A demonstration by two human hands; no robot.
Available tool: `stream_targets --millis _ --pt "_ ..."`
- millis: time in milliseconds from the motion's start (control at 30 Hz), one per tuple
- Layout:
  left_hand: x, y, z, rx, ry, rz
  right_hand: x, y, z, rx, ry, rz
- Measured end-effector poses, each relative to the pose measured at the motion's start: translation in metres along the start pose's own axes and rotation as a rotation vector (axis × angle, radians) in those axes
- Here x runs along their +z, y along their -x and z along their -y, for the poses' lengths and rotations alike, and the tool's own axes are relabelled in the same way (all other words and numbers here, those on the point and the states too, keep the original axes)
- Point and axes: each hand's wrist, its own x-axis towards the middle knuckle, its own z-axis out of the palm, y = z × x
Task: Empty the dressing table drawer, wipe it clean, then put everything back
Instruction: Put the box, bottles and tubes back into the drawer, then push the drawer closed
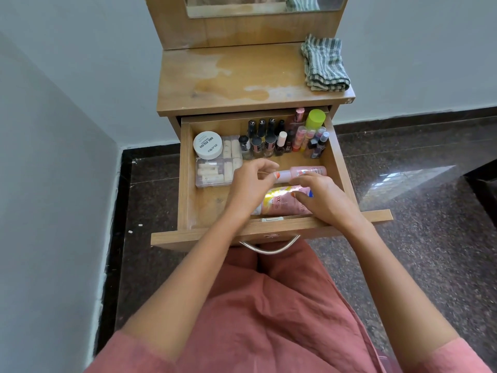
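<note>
The wooden drawer [185,184] is pulled out and full. A pink bottle [309,172] lies on its side across the middle. My left hand [251,184] touches its cap end and my right hand [322,196] rests fingers on its body. Under my right hand lies a pink and yellow tube [279,203]. At the back stand several nail polish bottles [265,140] and a lime-capped bottle [315,118]. A white nail polish remover jar [207,145] sits on a clear box of small tubes [215,170] at the left.
A striped green cloth [324,64] lies folded on the table top [228,76] at the right, below the mirror [265,5]. A metal handle [269,247] hangs on the drawer front above my lap. A wall stands at the left, with dark stone floor [416,184] at the right.
</note>
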Motion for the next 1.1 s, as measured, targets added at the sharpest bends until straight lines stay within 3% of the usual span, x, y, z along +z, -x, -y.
stream_targets --millis 233,467,767,1100 --pt "0.008 0.075 -0.003 0.211 -0.028 -0.216 0.009 0.033 0.02 -0.086 -0.099 -0.194" --pt "0.014 0.119 0.031 0.339 -0.195 -0.106 0.035 0.081 0.027 -0.234 -0.16 -0.431" --pt "0.021 0.119 0.077 0.413 -0.694 -0.06 0.083 0.099 0.0 -0.257 0.121 -0.273" --pt "0.026 0.111 0.097 0.468 -0.743 -0.125 0.108 0.087 -0.018 -0.25 0.175 -0.429"
